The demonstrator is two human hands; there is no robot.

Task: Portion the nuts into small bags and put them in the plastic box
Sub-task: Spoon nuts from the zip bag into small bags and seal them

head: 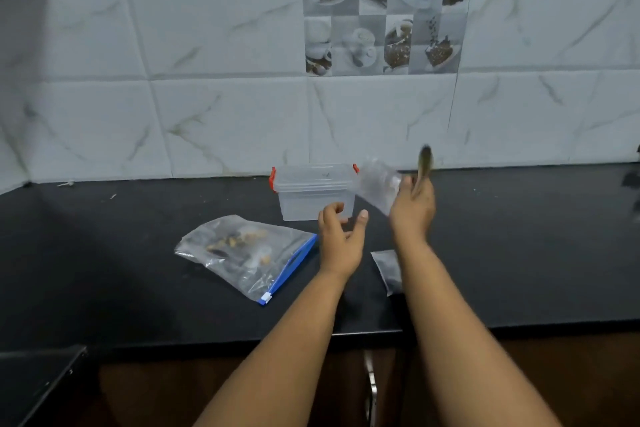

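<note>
My right hand (pixel 412 208) grasps a small bag (pixel 377 185) beside the plastic box (pixel 313 194); my left hand (pixel 341 239) released, before the box

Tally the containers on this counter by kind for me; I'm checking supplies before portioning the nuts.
Large zip bag with nuts: 1
Small clear bags: 2, one held up by the right hand at, one lying flat
Plastic box: 1
Total: 4
</note>
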